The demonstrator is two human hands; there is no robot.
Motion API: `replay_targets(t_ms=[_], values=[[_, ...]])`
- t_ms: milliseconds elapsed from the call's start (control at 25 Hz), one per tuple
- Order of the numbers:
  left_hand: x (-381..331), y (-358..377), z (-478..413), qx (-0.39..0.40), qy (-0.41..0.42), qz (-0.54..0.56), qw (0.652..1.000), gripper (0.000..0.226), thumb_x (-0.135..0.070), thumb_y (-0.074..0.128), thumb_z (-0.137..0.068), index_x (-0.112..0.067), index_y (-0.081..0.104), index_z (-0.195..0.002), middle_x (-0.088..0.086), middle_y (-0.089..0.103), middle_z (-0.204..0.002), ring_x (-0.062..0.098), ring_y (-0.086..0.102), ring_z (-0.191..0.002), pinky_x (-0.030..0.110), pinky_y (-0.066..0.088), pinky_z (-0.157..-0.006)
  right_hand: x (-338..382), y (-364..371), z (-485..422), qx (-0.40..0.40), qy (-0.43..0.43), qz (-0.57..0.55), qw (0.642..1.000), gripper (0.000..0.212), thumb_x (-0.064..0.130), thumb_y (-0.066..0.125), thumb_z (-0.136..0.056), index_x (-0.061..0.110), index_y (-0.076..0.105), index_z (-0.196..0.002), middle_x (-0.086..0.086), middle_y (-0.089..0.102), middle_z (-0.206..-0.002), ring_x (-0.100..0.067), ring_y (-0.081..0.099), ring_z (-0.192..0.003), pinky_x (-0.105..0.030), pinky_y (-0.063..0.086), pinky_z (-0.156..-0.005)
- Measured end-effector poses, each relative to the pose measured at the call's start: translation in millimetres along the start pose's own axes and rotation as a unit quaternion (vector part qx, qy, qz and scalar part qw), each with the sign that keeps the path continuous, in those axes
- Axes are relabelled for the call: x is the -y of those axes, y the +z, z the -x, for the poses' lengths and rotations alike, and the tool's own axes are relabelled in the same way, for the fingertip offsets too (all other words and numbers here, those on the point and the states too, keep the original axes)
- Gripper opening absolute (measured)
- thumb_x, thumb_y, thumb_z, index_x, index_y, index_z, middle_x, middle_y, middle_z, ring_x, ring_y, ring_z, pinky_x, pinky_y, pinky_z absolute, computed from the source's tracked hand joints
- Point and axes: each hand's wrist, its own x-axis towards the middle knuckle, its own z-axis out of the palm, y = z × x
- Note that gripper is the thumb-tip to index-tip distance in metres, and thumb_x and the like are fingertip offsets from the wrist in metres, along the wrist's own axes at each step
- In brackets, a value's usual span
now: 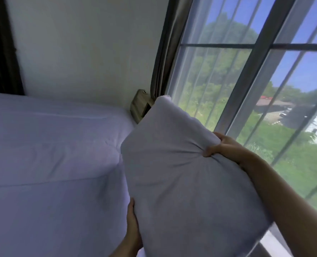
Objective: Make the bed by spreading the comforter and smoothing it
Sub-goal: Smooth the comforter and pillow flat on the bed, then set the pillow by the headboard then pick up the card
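Fingers (212,151) of the right hand (226,147) are pinched shut on the upper edge of one soft white fabric pillow (181,179), bunching the cloth into radiating creases. Left hand (132,221) presses flat against the pillow's lower left edge; its fingers are hidden behind the pillow, so their spread cannot be told. Both hands hold the pillow in the air beside the bed.

One pale white quilted comforter (52,154) lies spread over the bed, draping down the near side, with shallow folds at the corner. Judged light, limp and non-fragile, it should be gripped at an edge or corner and smoothed with flat palms.

Count: one pillow, one comforter, two hands, one large barred window (256,71).
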Motion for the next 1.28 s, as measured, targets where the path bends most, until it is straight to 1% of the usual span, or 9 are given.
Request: replay_targets(t_ms=[280, 400, 560, 680, 840, 960, 1080, 1160, 1280], values=[[92, -4, -39, -0.061, -0.101, -0.051, 0.992, 0.051, -0.048, 0.031, -0.099, -0.009, 0.055, -0.122, 0.007, 0.062, -0.107, 0.026, 0.061, -0.091, 0.039, 0.048, -0.087, -147, 35, 9, -0.024, 0.093, -0.043, 0.994, 0.099, 0.044, 0.074, -0.027, 0.024, 0.057, -0.123, 0.001, 0.062, -0.116, -0.017, 0.059, -0.096, -0.030, 0.047, -0.080], [123, -13, -55, -0.075, -0.132, -0.090, 0.984, 0.071, -0.066, 0.042, -0.086, -0.011, 0.056, -0.128, 0.009, 0.062, -0.126, 0.028, 0.058, -0.114, 0.044, 0.044, -0.103, -152, 17, 8, 0.037, 0.121, -0.061, 0.990, 0.071, 0.045, 0.078, -0.056, 0.034, 0.052, -0.122, 0.002, 0.060, -0.115, -0.013, 0.059, -0.093, -0.028, 0.047, -0.074], [109, 2, -9, -0.130, -0.043, -0.244, 0.960, 0.058, -0.036, 0.038, -0.100, -0.004, 0.027, -0.148, 0.014, 0.021, -0.157, 0.025, 0.023, -0.146, 0.030, 0.015, -0.120, -156, 19, 5, 0.013, 0.133, -0.007, 0.991, 0.076, 0.048, 0.072, -0.064, 0.033, 0.046, -0.134, -0.002, 0.057, -0.126, -0.021, 0.058, -0.104, -0.038, 0.046, -0.091], [115, 6, 10, -0.091, 0.008, -0.328, 0.940, 0.059, -0.038, 0.030, -0.101, 0.002, 0.030, -0.144, 0.020, 0.032, -0.152, 0.030, 0.037, -0.138, 0.033, 0.031, -0.112, -151, 25, 14, -0.010, 0.135, 0.087, 0.987, 0.092, 0.065, 0.063, -0.061, 0.034, 0.034, -0.142, -0.006, 0.053, -0.137, -0.029, 0.054, -0.117, -0.045, 0.043, -0.101], [150, -14, -6, 0.030, 0.097, -0.534, 0.839, 0.087, -0.072, 0.020, -0.087, -0.004, 0.058, -0.127, 0.023, 0.064, -0.121, 0.031, 0.067, -0.099, 0.037, 0.057, -0.075, -145, 34, 45, -0.088, 0.074, 0.319, 0.941, 0.078, 0.068, 0.041, -0.083, 0.035, 0.015, -0.149, -0.004, 0.036, -0.151, -0.030, 0.041, -0.133, -0.048, 0.041, -0.101], [149, -5, 12, 0.078, 0.123, -0.728, 0.670, 0.101, -0.078, -0.004, -0.079, -0.011, 0.018, -0.151, 0.019, 0.034, -0.152, 0.035, 0.032, -0.136, 0.037, 0.035, -0.110, -150, 43, 74, -0.076, 0.096, 0.353, 0.928, 0.077, 0.066, 0.041, -0.085, 0.035, 0.014, -0.149, 0.004, 0.036, -0.151, -0.027, 0.047, -0.129, -0.042, 0.045, -0.091], [135, 2, 23, 0.139, 0.077, -0.776, 0.610, 0.107, -0.086, -0.002, -0.069, -0.012, -0.029, -0.141, 0.014, -0.023, -0.157, 0.038, -0.015, -0.146, 0.044, -0.003, -0.121, -149, 41, 101, -0.115, 0.117, 0.373, 0.913, 0.070, 0.063, 0.041, -0.087, 0.031, 0.022, -0.146, 0.004, 0.042, -0.148, -0.026, 0.052, -0.125, -0.041, 0.046, -0.088], [114, 19, 33, 0.176, 0.034, -0.799, 0.574, 0.097, -0.064, 0.034, -0.089, -0.010, -0.022, -0.147, 0.019, -0.024, -0.156, 0.040, -0.010, -0.146, 0.045, 0.002, -0.121, -151, 45, 125, -0.145, 0.127, 0.388, 0.901, 0.064, 0.058, 0.041, -0.090, 0.027, 0.028, -0.144, 0.000, 0.045, -0.146, -0.026, 0.051, -0.126, -0.042, 0.045, -0.092], [87, 50, 58, 0.268, 0.108, -0.785, 0.548, 0.080, -0.039, 0.047, -0.093, -0.007, 0.004, -0.152, 0.020, 0.003, -0.159, 0.035, 0.011, -0.148, 0.039, 0.014, -0.121, -152, 60, 174, -0.182, 0.170, 0.375, 0.893, 0.057, 0.045, 0.034, -0.097, 0.019, 0.025, -0.147, -0.004, 0.029, -0.156, -0.024, 0.027, -0.143, -0.047, 0.029, -0.110]])
